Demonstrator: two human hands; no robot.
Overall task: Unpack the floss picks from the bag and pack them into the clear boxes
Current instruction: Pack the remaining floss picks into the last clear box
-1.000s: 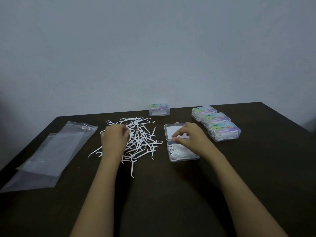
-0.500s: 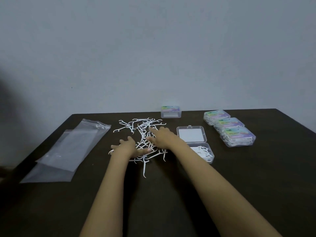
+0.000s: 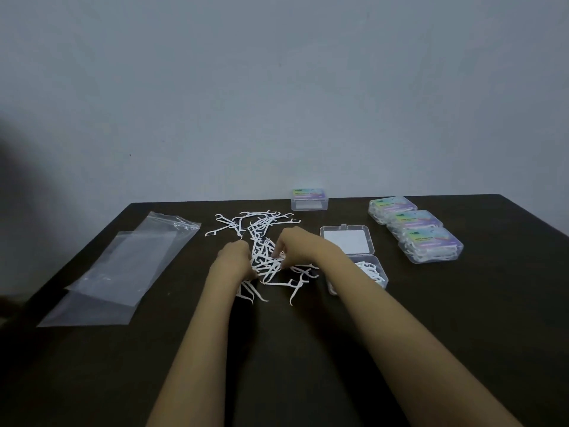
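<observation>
Backdrop: plain grey-blue wall (image 3: 277, 87) behind a dark table (image 3: 462, 334).

Picks (image 3: 252, 214): white, loose, tangled in a heap at mid-table, reaching from near the far edge back towards the person. Several strays lie on the near side of the heap.

Left hand (image 3: 234, 257): on the left side of the heap, fingers curled in, gripping a bunch of picks.

Right hand (image 3: 295, 245): on the right side of the same bunch, fingers bent down and pinching it. The two hands are close together with the bunch between them, and both forearms stretch in from the near edge.

Open box (image 3: 381, 277): clear, just right of the heap and partly behind the right forearm. A few picks lie inside it.

Lid (image 3: 346, 241): hinged back flat on the table towards the far edge, with a white panel showing inside.

Full boxes, three (image 3: 431, 245): closed, clear, with colourful labels on top and picks visible through the walls. They sit in a touching diagonal row near the far right corner.

Far box (image 3: 309, 199): closed, with the same label, at the far edge behind the heap. Whether it holds picks cannot be told.

Bags, two (image 3: 123, 266): clear plastic, flat and overlapping, along the left edge. The upper one has its crumpled mouth pointing at the heap; contents cannot be told
</observation>
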